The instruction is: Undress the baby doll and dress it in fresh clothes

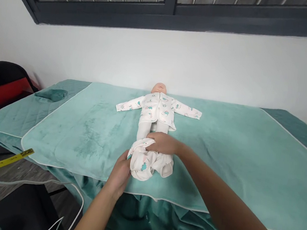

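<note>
On the green velvety bed, the left hand grips a bunched white printed cloth garment beside a pink-headed doll; whether the right hand grips, I cannot tell. Likely light and limp, best held by its edges.

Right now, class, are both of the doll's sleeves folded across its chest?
No, the doll has its sleeves stretched out to either side on the green cover.

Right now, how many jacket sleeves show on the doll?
2. One sleeve stretches toward the picture's left, the other sleeve toward its right, both spread out on the green bedcover; neither is hidden.
</note>
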The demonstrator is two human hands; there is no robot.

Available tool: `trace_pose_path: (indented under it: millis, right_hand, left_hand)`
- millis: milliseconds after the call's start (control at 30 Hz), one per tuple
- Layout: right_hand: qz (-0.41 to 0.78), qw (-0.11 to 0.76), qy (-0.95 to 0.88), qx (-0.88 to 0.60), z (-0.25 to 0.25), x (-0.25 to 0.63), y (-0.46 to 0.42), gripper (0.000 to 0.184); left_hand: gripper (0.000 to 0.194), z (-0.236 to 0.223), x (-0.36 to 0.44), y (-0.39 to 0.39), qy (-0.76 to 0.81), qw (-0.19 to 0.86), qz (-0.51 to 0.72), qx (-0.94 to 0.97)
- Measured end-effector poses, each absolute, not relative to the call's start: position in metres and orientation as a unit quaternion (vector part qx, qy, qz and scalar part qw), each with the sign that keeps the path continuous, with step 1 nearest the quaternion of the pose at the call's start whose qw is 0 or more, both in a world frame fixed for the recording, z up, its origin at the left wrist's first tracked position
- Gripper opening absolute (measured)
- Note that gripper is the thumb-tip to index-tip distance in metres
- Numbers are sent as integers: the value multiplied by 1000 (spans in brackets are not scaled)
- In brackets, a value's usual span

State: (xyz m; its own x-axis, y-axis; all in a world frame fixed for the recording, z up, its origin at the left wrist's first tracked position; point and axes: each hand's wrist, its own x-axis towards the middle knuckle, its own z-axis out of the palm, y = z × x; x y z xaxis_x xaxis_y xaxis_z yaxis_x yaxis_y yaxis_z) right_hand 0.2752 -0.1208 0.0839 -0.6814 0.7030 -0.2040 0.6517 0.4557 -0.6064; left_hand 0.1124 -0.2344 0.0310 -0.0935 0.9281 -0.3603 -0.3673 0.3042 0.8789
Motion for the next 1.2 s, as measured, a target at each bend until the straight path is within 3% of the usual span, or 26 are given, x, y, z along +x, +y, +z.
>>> trace_pose_path:
  millis: [133, 367, 700, 933, 1100, 1200]
  right_hand:
    - [487, 89, -790, -362, 81, 292, -119, 28]
    - [488, 136, -765, -398, 74, 280, -125, 27]
    - [355, 192, -759, -511, 63, 260, -144, 11]
    - [252, 187, -746, -587, 64, 249, -150, 20]
    - [231, 137, -750, -605, 65, 245, -152, 16]
    - [225, 131, -750, -608, 64, 244, -151, 13]
  left_hand:
    - [38, 34, 102, -216, 532, 564, 517, 363]
    - [20, 26, 88, -174, 579, 424, 529, 452]
    - [27, 7, 90, -149, 562, 320, 571, 506]
    - [29, 16, 87, -135, 609, 241, 503, 564]
    - [27, 18, 79, -134, 593, 286, 465, 593]
    - [44, 20, 69, -149, 549, 372, 464, 587]
